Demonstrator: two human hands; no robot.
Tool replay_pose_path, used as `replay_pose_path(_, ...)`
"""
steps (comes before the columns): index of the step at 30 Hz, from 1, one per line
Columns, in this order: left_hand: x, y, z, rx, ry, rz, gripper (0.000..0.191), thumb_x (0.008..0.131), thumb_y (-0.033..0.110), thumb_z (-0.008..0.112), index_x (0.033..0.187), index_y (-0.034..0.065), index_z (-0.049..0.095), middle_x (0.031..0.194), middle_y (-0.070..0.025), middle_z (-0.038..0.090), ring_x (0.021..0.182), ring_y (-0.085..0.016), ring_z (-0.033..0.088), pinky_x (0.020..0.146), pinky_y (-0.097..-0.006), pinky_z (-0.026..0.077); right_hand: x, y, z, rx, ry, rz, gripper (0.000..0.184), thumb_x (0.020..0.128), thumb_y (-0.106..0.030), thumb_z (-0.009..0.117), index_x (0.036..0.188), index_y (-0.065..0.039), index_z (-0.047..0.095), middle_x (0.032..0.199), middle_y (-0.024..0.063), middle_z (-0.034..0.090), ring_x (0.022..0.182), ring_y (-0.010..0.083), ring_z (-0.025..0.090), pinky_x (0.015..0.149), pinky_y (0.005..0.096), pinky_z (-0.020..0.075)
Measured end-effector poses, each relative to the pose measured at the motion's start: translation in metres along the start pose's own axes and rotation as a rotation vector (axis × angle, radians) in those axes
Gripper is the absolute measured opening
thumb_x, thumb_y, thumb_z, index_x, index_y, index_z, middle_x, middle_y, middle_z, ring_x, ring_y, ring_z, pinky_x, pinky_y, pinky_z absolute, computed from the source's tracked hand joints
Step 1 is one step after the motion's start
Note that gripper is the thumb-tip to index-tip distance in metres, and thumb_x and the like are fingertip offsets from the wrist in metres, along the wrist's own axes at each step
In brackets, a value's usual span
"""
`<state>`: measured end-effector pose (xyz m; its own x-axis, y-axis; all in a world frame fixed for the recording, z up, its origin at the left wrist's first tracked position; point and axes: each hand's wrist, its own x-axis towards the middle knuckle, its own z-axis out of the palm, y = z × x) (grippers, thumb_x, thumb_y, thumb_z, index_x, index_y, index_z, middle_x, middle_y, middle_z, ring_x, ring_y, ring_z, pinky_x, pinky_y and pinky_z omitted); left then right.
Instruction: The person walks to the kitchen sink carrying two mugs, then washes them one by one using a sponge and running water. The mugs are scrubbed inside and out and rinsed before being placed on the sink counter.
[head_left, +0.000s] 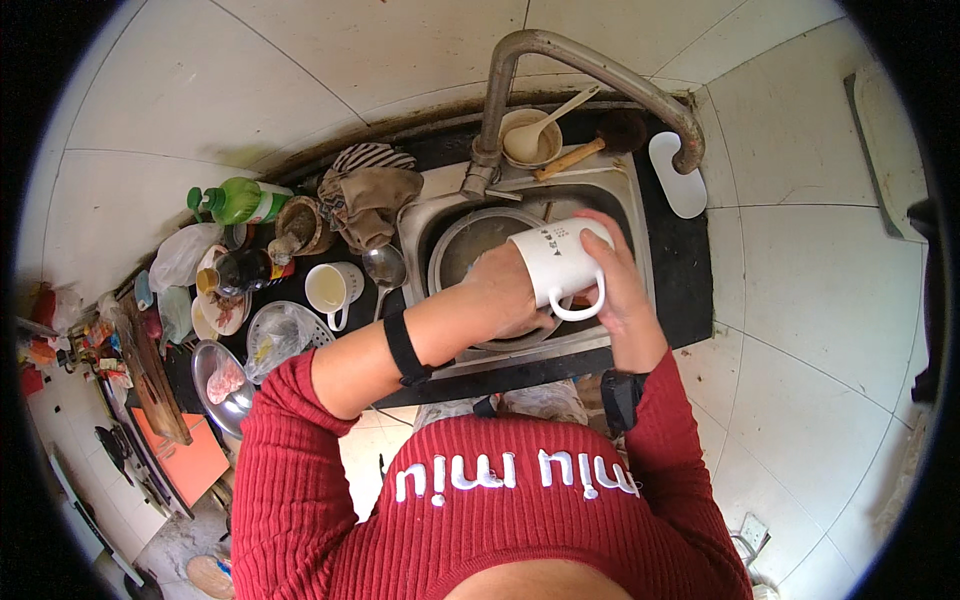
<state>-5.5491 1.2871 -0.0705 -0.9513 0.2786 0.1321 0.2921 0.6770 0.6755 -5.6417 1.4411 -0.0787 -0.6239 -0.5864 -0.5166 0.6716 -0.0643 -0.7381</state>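
Note:
My right hand (616, 277) grips a white ceramic mug (559, 259) around its base end, tilted on its side above the sink. The mug bears small dark printing, and its handle points towards me. My left hand (504, 291) is at the mug's mouth, with its fingers reaching inside and out of sight. Whether those fingers hold anything is hidden. Below both hands, a large round metal basin (457, 247) sits in the stainless steel sink (637, 225), partly covered by my hands and the mug.
A metal faucet (592, 64) arches over the sink. Behind it stand a bowl with a ladle (529, 141) and a wooden-handled brush (574, 159). On the left counter are a second white mug (330, 289), a large spoon (385, 268), rags (371, 199), a colander (274, 319) and bottles (240, 201).

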Motion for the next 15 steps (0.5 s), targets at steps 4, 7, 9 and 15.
replay_pose_path(4,0.009,0.001,0.009,-0.070,0.123,-0.021,0.035,0.079,0.024,0.067,0.113,0.0138,0.063,0.111,-0.0126,0.063,0.105,-0.033,0.058,0.091,-0.0414,0.046,-0.003,-0.017,0.006,-0.052,0.049,-0.004,0.047,0.086,-0.029,0.067,0.124,-0.007,0.050,0.109,0.0102,0.059,0.097,0.0199,0.060,0.078,0.0306,0.0514)
replay_pose_path(7,0.005,-0.002,0.013,-0.658,0.081,-0.018,0.036,0.083,0.022,0.065,0.119,0.0132,0.061,0.114,-0.0113,0.063,0.105,-0.030,0.059,0.093,-0.0372,0.045,-0.006,-0.005,0.004,-0.047,0.045,-0.006,0.043,0.089,-0.030,0.064,0.123,-0.007,0.052,0.109,0.0104,0.058,0.099,0.0181,0.058,0.084,0.0303,0.0480)
replay_pose_path(9,-0.003,-0.004,0.016,-0.934,-0.002,-0.214,0.039,0.085,0.019,0.064,0.121,0.0060,0.059,0.115,-0.0087,0.063,0.104,-0.021,0.059,0.092,-0.0324,0.044,-0.008,0.011,0.000,0.008,0.048,0.000,0.041,0.091,-0.034,0.060,0.122,-0.008,0.053,0.108,0.0088,0.059,0.101,0.0178,0.058,0.086,0.0311,0.0476)
replay_pose_path(15,-0.025,-0.008,0.036,-1.333,-0.082,-0.346,0.047,0.077,0.009,0.067,0.121,-0.0013,0.055,0.110,-0.0077,0.062,0.100,-0.017,0.055,0.092,-0.0302,0.043,-0.007,0.048,-0.019,0.171,0.036,0.089,0.042,0.093,-0.039,0.055,0.119,-0.007,0.054,0.107,0.0071,0.059,0.101,0.0179,0.058,0.085,0.0335,0.0484)
